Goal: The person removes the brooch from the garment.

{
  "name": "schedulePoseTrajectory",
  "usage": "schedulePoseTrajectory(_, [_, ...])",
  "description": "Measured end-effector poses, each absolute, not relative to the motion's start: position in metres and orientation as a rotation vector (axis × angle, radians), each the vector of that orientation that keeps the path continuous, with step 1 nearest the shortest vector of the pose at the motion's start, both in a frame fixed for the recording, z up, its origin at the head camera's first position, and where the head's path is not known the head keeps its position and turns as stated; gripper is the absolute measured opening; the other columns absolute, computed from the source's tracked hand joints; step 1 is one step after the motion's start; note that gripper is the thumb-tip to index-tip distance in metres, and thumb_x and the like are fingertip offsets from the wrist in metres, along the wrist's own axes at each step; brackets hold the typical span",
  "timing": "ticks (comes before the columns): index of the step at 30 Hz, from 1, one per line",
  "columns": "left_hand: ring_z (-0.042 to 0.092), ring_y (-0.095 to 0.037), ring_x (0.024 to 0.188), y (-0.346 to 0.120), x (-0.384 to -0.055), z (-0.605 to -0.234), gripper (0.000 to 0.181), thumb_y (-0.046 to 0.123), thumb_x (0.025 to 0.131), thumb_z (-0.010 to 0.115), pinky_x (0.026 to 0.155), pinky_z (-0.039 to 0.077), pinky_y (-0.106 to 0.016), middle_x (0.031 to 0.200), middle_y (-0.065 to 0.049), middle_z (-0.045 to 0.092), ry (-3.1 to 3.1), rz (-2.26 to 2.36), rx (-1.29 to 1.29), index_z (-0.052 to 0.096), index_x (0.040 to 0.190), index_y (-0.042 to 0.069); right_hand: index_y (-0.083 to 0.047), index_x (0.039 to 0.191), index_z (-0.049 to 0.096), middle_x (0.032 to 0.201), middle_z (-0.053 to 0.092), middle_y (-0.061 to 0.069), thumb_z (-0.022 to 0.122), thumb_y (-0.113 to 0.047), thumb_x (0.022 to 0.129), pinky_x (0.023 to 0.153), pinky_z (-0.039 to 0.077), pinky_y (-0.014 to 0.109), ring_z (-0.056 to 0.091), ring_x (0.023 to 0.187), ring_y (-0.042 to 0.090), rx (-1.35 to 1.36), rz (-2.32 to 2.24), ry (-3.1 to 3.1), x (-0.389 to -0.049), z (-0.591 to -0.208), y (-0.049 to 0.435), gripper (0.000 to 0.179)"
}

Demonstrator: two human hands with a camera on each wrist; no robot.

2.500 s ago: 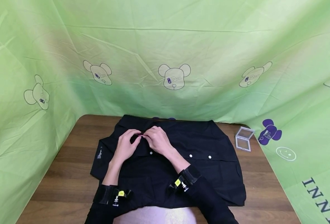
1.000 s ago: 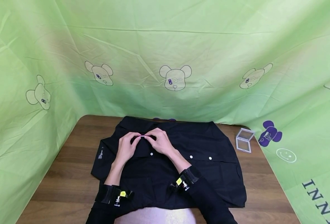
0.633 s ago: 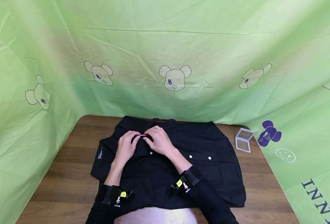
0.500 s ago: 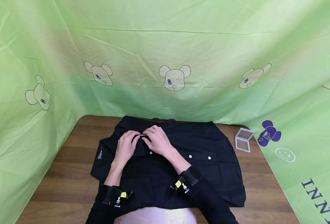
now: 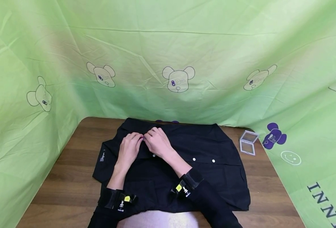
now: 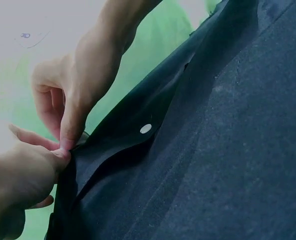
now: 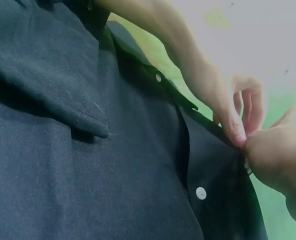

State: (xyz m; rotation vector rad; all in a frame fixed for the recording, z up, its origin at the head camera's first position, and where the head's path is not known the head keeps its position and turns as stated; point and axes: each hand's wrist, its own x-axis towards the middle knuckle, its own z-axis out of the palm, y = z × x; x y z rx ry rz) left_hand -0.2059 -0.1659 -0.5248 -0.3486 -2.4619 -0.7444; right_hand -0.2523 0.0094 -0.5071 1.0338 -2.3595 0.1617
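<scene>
A black shirt point(image 5: 208, 142) lies spread over the table, white buttons point(image 5: 194, 159) along its front. My left hand point(image 5: 127, 148) and right hand point(image 5: 158, 142) meet at its upper left part. Between their fingertips shows a small thin purple piece point(image 5: 144, 138), its kind too small to tell; both hands pinch it. The left wrist view has the thumbs of my left hand point(image 6: 25, 175) and right hand point(image 6: 83, 82) meeting at the shirt's edge, a white button point(image 6: 145, 129) nearby. In the right wrist view the fingers hide most of the piece, beside the raised cloth edge point(image 7: 215, 150).
An opened clear square case point(image 5: 247, 147) lies at the table's right end. Brown wooden tabletop point(image 5: 71, 167) shows around the shirt. Green printed cloth point(image 5: 179, 47) hangs behind and at both sides. A printed label point(image 5: 102, 156) marks the shirt's left end.
My right hand has moved left, bringing both hands' fingertips together. The thin piece, which spanned the gap between them earlier, is now mostly covered. Shirt and case stay in place.
</scene>
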Motion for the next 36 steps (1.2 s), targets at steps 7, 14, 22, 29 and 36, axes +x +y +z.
schedulePoseTrajectory(7, [0.075,-0.039,0.108,-0.165,-0.205,-0.524,0.012,0.009,0.106,0.078,0.094,0.061,-0.056,0.116,-0.015,0.082,-2.448,-0.703,-0.350,0.083,0.114,0.001,-0.015,0.102,0.084,0.104,0.084,-0.002,0.072,-0.022,0.111,0.092,0.054,0.034,0.073,0.105,0.020,1.039,0.135,-2.356,-0.252,-0.506,0.008,0.017])
schedulePoseTrajectory(14, [0.076,-0.038,0.105,-0.166,-0.206,-0.525,0.010,0.009,0.106,0.078,0.093,0.061,-0.056,0.113,-0.015,0.082,-2.443,-0.721,-0.362,0.083,0.112,0.002,-0.015,0.101,0.084,0.103,0.085,-0.002,0.074,-0.019,0.108,0.088,0.054,0.034,0.073,0.103,0.019,1.050,0.140,-2.337,-0.251,-0.505,0.010,0.014])
schedulePoseTrajectory(22, [0.078,-0.036,0.118,-0.171,-0.210,-0.528,0.020,0.008,0.108,0.075,0.101,0.064,-0.054,0.130,-0.014,0.080,-2.457,-0.943,-0.402,0.081,0.127,0.004,-0.017,0.103,0.086,0.105,0.087,-0.005,0.073,-0.021,0.111,0.087,0.054,0.032,0.074,0.103,0.018,1.048,0.210,-2.340,-0.252,-0.508,0.012,0.016])
schedulePoseTrajectory(29, [0.076,-0.038,0.130,-0.174,-0.211,-0.528,0.031,0.009,0.110,0.071,0.108,0.062,-0.057,0.140,-0.016,0.077,-2.460,-1.107,-0.375,0.076,0.139,0.001,-0.017,0.106,0.087,0.105,0.087,-0.005,0.074,-0.021,0.111,0.088,0.056,0.033,0.075,0.102,0.017,1.050,0.308,-2.313,-0.254,-0.513,0.014,0.015])
schedulePoseTrajectory(36, [0.076,-0.037,0.125,-0.177,-0.211,-0.529,0.031,0.010,0.111,0.069,0.107,0.062,-0.056,0.135,-0.018,0.078,-2.442,-1.197,-0.346,0.075,0.140,0.000,-0.016,0.107,0.088,0.105,0.087,-0.004,0.076,-0.018,0.109,0.087,0.058,0.035,0.076,0.103,0.018,1.055,0.445,-2.290,-0.257,-0.517,0.015,0.013])
